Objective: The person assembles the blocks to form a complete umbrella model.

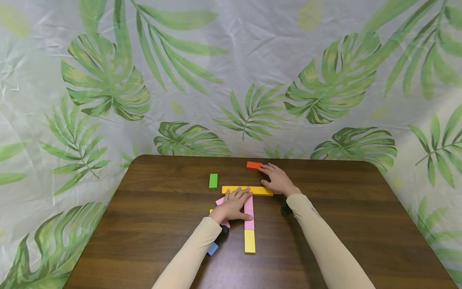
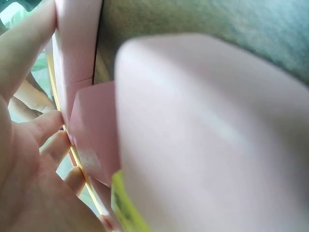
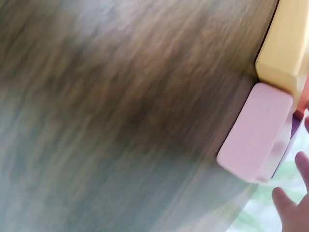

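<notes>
My left hand (image 1: pixel 234 206) lies over the blocks with its fingers extended. Its fingertips rest at the orange-yellow row (image 1: pixel 261 191), and its thumb is on the pink column (image 1: pixel 249 204). Tilted pink blocks (image 2: pixel 94 130) show partly under this hand, one large and blurred close to the left wrist camera. Farther back, my right hand (image 1: pixel 279 179) reaches with spread fingers to the right end of a red block (image 1: pixel 254 165). A purple block (image 3: pixel 293 126) is mostly hidden by those fingers in the head view. Beside the row's right end lies a pink block (image 3: pixel 256 130).
A green block (image 1: pixel 213 181) stands apart at the back left. The column ends nearest me in a pale yellow block (image 1: pixel 250 242). Beside my left forearm is a blue block (image 1: pixel 212 249). A leaf-print cloth (image 1: pixel 252 72) hangs behind the brown table (image 1: pixel 144 241).
</notes>
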{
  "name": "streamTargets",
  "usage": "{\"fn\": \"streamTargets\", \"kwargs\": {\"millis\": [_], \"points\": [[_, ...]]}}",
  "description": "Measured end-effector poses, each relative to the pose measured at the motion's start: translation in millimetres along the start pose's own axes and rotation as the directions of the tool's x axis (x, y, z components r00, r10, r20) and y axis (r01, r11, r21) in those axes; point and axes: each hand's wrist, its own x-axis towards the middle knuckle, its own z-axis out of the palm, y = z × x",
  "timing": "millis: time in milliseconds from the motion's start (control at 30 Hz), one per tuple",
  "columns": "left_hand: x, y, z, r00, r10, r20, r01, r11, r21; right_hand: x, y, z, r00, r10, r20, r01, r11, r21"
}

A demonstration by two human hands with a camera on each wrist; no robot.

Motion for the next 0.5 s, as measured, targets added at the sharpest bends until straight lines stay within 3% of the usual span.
{"fn": "streamTargets", "kwargs": {"millis": [500], "points": [[1.1, -2.1, 1.7, 1.0, 0.004, -0.005, -0.004, 1.0, 0.01, 5.9, -8.0, -4.1, 0.993, 0.067, 0.094, -0.067, 0.998, 0.002]]}}
